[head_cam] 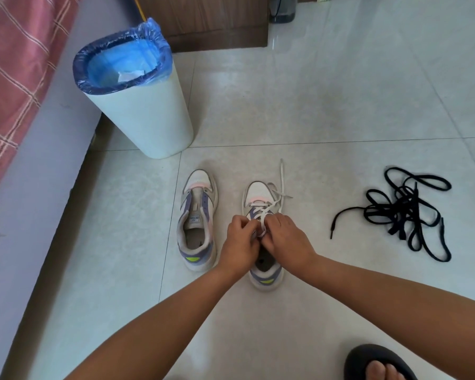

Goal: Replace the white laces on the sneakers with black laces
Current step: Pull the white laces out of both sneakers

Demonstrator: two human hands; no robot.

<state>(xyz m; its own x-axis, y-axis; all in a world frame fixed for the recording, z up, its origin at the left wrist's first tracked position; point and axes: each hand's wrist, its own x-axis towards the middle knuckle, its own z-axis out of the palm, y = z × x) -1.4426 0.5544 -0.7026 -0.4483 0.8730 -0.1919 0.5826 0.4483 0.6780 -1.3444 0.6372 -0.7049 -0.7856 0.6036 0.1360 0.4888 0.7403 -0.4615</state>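
Both hands, left hand [240,237] and right hand [281,234], pinch the white lace [281,185] mid-frame; yanking could snag it in the sneaker [261,193] eyelets.

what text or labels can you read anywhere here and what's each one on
Tongue label of the left sneaker: two lines of print, too small and blurred to read.
White paper in the bin: no print can be made out.
Right sneaker, white lace, black laces: no text shows.
Nothing else in view bears legible words.

Home bedroom — bed [17,78], bin [137,105]
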